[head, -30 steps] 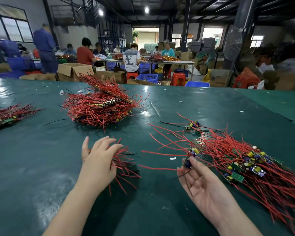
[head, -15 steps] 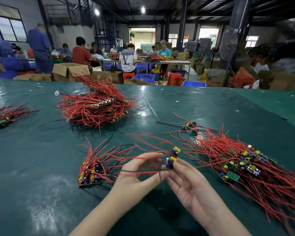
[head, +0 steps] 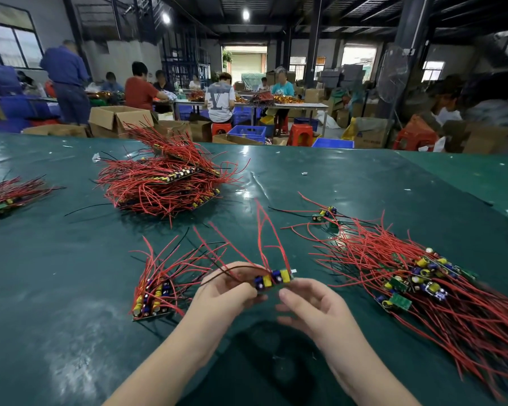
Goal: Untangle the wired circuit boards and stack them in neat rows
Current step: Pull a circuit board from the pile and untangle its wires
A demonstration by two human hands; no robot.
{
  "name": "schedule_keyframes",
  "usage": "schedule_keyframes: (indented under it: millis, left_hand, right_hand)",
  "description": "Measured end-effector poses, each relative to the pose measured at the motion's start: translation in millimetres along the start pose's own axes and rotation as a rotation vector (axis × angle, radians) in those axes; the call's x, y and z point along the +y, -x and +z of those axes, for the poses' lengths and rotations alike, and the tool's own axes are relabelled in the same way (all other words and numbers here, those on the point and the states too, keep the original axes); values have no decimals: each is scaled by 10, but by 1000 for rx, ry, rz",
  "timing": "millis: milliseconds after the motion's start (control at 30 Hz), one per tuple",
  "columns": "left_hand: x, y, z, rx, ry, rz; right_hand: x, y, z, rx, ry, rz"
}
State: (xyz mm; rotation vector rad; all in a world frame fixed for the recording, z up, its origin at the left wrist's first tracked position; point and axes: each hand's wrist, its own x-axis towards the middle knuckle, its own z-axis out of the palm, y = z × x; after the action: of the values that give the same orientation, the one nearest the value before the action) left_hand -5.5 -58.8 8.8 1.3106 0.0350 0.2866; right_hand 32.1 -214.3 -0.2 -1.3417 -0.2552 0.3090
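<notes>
Near the counter's (head: 71, 288) front edge, the left hand (head: 223, 294) pinches one end of a circuit board (head: 273, 280) while the right hand (head: 314, 309) touches its underside with loosely curled fingers. The board is held just above the counter, its long axis running left to right, its red wires rising away toward the far edge. A small neat stack (head: 151, 300) lies just left; a tangled heap (head: 417, 282) spreads toward the right edge. Farther back sits a large pile (head: 165, 183), with another bundle (head: 9, 194) at the left edge.
</notes>
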Motion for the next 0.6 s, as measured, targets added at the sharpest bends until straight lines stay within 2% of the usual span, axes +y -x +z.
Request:
schedule_keyframes:
  millis: [67, 167, 233, 500, 600]
  left_hand:
    - [18, 6, -4, -21, -74, 5]
    - [38, 21, 6, -62, -157, 23]
    - [34, 23, 9, -56, -197, 25]
    - [67, 46, 10, -101, -115, -39]
    - [69, 43, 2, -88, -52, -114]
  right_hand:
    - [-5, -9, -15, -4, -79, 17]
    - [-31, 17, -6, -87, -44, -11]
    - [-14, 21, -18, -82, -30, -14]
    - [-29, 7, -48, -76, -51, 0]
    - [-40, 1, -68, -87, -103, 24]
